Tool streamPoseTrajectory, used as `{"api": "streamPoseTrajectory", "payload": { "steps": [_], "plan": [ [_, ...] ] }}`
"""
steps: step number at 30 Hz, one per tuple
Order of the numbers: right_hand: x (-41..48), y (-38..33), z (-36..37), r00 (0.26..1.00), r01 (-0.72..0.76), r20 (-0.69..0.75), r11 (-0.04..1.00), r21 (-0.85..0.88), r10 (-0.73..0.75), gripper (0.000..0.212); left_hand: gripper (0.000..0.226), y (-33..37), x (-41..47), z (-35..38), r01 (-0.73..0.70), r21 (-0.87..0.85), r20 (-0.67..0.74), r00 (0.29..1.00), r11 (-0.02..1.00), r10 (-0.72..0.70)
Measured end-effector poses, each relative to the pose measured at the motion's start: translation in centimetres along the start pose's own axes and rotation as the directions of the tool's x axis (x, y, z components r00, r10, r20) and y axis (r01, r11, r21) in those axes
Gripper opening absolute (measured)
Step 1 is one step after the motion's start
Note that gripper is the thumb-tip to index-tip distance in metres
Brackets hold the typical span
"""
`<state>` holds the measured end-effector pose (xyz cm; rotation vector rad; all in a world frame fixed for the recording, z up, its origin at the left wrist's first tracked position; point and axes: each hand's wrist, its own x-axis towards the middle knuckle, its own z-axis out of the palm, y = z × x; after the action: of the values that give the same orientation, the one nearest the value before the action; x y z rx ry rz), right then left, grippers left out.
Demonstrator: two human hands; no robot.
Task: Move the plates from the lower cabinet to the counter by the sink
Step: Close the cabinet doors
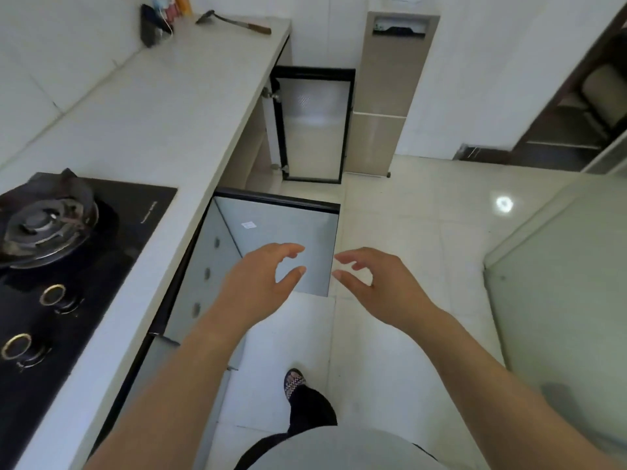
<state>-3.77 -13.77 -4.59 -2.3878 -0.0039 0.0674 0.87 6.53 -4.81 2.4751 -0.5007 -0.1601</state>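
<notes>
Hovering left hand (261,283) and right hand (381,283) straddle the cabinet door (281,225) edge.

Soft, cool-white light fills the scene evenly and fairly brightly; a round glare spot on the glossy pale floor tiles (504,204) points to a lamp overhead, and the frosted-glass cabinet door with a black frame (314,123) carries a milder sheen. Shadows are faint and diffuse, deepest under the overhang of the long white counter (163,123) and on the black glass gas hob (101,252). The wide lens bows straight edges toward the borders, and the picture is slightly soft throughout, most smeared at the counter's far end.
</notes>
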Motion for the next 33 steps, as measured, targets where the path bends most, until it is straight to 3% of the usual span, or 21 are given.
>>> {"api": "streamPoseTrajectory", "payload": {
  "steps": [5,18,27,33],
  "plan": [
    [6.2,0.4,0.1,0.997,-0.079,0.002,0.997,-0.018,0.079,0.035,0.038,-2.5,7.1,-0.7,-0.028,0.013,0.066,0.997,1.0,0.027],
    [20.5,5.7,2.0,0.993,-0.121,-0.012,0.989,-0.086,0.121,0.037,0.033,-8.9,20.8,1.9,-0.011,0.053,0.046,0.999,0.999,0.008],
    [28.1,12.0,3.7,0.972,-0.108,0.189,0.979,-0.172,0.141,0.04,0.031,-11.2,26.6,7.2,0.081,0.167,0.056,0.994,0.983,-0.091],
    [32.0,15.1,4.4,0.932,-0.094,0.327,0.974,-0.204,0.159,0.044,0.036,-11.8,30.7,10.1,0.153,0.229,0.175,0.965,0.961,-0.195]
  ]
}}
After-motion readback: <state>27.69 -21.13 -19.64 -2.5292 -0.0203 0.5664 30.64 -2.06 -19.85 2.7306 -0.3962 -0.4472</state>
